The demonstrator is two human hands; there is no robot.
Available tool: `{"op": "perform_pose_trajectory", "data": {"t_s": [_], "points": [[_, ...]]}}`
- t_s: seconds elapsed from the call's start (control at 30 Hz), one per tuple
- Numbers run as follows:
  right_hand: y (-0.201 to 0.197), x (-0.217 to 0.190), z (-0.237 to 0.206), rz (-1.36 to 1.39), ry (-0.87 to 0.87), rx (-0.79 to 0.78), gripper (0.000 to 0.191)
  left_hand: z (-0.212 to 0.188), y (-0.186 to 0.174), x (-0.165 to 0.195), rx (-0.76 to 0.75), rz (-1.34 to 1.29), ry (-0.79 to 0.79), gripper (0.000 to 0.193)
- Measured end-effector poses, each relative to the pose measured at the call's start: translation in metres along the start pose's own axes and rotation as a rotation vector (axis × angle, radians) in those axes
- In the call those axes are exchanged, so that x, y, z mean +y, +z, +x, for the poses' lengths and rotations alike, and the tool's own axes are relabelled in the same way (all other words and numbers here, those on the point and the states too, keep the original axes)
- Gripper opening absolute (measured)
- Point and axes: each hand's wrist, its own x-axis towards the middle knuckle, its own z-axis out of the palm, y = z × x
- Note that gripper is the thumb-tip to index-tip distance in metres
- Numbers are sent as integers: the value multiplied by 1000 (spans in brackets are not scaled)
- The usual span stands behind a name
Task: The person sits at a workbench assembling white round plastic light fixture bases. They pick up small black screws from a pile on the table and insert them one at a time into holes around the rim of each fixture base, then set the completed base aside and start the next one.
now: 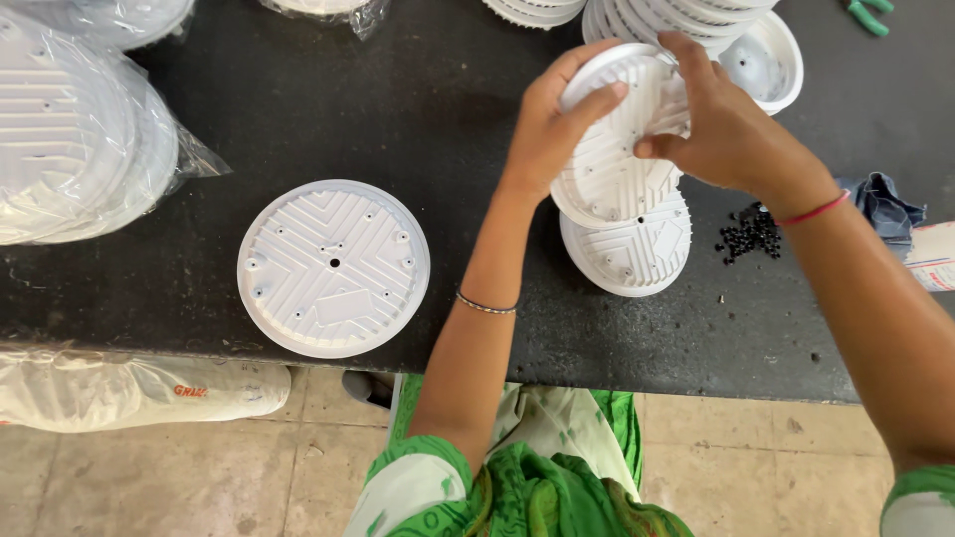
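Both my hands grip one white round ribbed plastic disc [612,164], tilted up off a short stack of the same discs [632,254] on the black table [448,109]. My left hand [557,119] holds its left rim with fingers curled over the top. My right hand [721,124] clasps its right edge. Another disc of the same kind [333,267] lies flat, ribbed side up, near the table's front edge, to the left of my left forearm.
Bagged stacks of white discs [75,139] sit at the far left, more white discs and a bowl-shaped part [766,60] at the back right. A small heap of black screws [751,234] lies under my right wrist. Blue cloth [885,204] and green-handled pliers [865,15] are at the right.
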Motion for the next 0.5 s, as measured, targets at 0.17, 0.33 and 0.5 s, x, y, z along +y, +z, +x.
{"op": "perform_pose_trajectory", "data": {"t_s": [0.17, 0.33, 0.5], "points": [[-43, 9, -33, 256, 206, -20, 112, -11, 16, 7, -6, -295, -103, 46], [-40, 15, -69, 709, 306, 133, 63, -21, 23, 12, 52, -310, -153, 49], [-8, 35, -102, 1170, 360, 119, 45, -17, 28, 6, 72, -376, -180, 47]]}}
